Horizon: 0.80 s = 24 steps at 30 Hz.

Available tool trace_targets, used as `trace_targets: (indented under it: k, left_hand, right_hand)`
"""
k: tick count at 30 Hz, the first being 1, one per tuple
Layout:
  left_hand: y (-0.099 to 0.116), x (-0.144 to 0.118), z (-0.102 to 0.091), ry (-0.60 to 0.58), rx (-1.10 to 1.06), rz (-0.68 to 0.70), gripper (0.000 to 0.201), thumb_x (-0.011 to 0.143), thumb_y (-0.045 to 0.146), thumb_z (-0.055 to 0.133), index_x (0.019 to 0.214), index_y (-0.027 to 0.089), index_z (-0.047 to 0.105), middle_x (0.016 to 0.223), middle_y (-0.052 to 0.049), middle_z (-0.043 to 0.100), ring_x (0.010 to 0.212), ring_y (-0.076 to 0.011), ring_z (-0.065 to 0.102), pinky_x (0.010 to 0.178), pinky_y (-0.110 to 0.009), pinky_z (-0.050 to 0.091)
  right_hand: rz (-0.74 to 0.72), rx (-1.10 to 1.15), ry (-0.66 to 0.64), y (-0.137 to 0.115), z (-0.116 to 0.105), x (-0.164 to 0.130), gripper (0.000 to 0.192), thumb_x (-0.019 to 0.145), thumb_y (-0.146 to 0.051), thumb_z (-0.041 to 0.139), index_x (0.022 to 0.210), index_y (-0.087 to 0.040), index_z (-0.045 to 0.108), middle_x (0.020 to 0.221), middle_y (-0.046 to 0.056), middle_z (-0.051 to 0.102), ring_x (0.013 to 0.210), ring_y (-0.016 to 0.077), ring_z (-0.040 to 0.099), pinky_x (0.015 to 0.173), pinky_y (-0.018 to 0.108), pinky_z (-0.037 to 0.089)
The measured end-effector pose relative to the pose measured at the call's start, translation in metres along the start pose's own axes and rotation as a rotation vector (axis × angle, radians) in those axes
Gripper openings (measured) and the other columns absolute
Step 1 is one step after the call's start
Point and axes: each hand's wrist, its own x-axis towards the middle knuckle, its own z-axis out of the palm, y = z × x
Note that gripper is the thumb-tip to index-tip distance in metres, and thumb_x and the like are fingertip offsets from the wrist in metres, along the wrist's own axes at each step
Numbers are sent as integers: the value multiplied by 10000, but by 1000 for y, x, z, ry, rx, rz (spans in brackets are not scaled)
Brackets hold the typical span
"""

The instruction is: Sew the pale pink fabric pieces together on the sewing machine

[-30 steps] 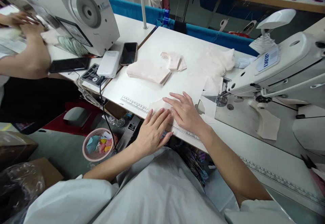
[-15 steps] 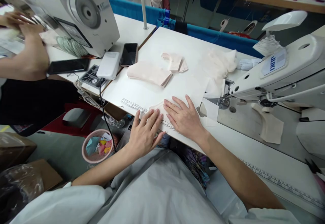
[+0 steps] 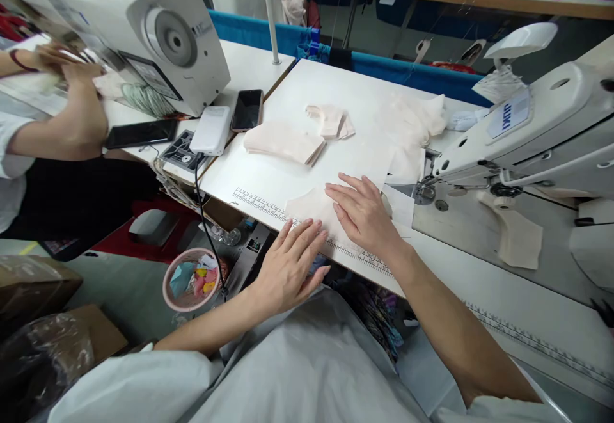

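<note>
Since a moment ago, my right hand (image 3: 367,218) has slid toward one o'clock, flat and open-fingered on the pale fabric piece (image 3: 311,208) at the bench (image 3: 297,90) edge, probably smoothing it; my left hand (image 3: 290,266), open too, steadies its near edge.

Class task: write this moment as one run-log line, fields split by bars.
left hand flat at table edge | right hand flat on fabric piece | ruler strip beneath | sewing machine at right

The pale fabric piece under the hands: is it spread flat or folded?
Spread flat. The fabric piece lies smooth on the table, both hands open, right hand pressing it.
</note>
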Motion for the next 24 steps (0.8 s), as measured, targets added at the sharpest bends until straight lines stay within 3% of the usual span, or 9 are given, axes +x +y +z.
trace_targets:
  k: [5,10,13,20,24]
  left_hand:
    - [-2,5,1,2,-23,8,505,964,369,470,1406,129,434,1441,-134,496,1377,-272,408,1181,-496,270]
    - [-30,8,-3,56,34,-63,552,959,327,482,1465,158,341,1440,-143,494,1371,-273,421,1163,-512,295]
    - [-40,13,-1,32,74,-33,517,968,338,469,1438,137,385,1435,-141,502,1375,-273,417,1174,-507,269]
    - [-33,13,4,13,161,-49,515,966,388,481,1422,153,441,1444,-124,498,1340,-297,458,1181,-518,215]
    - [-32,11,2,-3,141,-59,521,966,392,478,1439,180,421,1457,-121,482,1355,-299,441,1181,-538,203]
  right_hand:
    - [-38,48,2,-1,-2,-1,416,946,-139,377,1321,-227,534,1255,50,658,1353,235,424,1154,542,257]
    - [-11,82,-76,-6,2,3,474,939,-124,351,1395,-205,452,1316,68,616,1364,224,410,1169,530,244]
    - [-15,52,-111,-8,8,6,455,955,-134,345,1399,-162,437,1364,89,580,1374,227,393,1172,529,234]
    - [15,-143,-185,-14,16,7,445,943,-112,384,1379,-129,472,1237,98,666,1316,256,459,1165,551,211]
    - [33,-90,-166,-10,14,7,443,946,-119,370,1376,-132,475,1308,99,621,1347,241,431,1164,536,246]
